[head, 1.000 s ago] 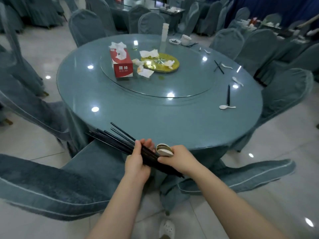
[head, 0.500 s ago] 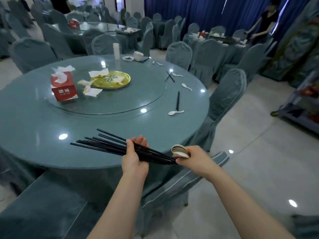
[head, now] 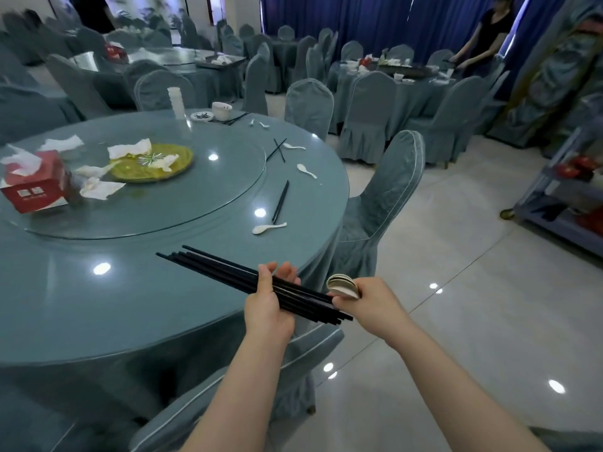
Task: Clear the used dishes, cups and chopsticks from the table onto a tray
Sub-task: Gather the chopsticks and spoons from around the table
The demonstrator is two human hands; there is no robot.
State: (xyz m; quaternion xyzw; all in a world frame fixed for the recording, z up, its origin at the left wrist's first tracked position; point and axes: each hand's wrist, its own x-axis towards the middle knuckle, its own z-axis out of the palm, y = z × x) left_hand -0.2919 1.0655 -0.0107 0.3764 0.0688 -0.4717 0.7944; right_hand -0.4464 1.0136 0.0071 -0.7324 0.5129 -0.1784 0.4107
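Note:
My left hand (head: pixel 269 305) grips a bundle of several black chopsticks (head: pixel 215 267) that sticks out over the near edge of the round table (head: pixel 98 314). My right hand (head: pixel 365 300) holds a small stack of white spoons (head: pixel 342 285) and touches the chopsticks' right ends. On the table lie a pair of black chopsticks (head: pixel 280 201) beside a white spoon (head: pixel 269 228), another spoon (head: pixel 306 170), and a crossed pair of chopsticks (head: pixel 277 149) with a spoon (head: pixel 293 146). At the far edge stand a cup (head: pixel 222 109), a small dish (head: pixel 202 116) and a stack of white cups (head: pixel 176 101).
The glass turntable (head: pixel 208 194) carries a yellow plate (head: pixel 153 163), crumpled napkins and a red tissue box (head: pixel 34 187). Covered chairs (head: pixel 381 207) ring the table. A grey cart (head: pixel 567 203) stands at the right. A person in black (head: pixel 486 37) works at a far table.
The view has swung right and I have stepped along the table's edge. Both hands keep their hold; the chopstick bundle has been drawn tighter together.

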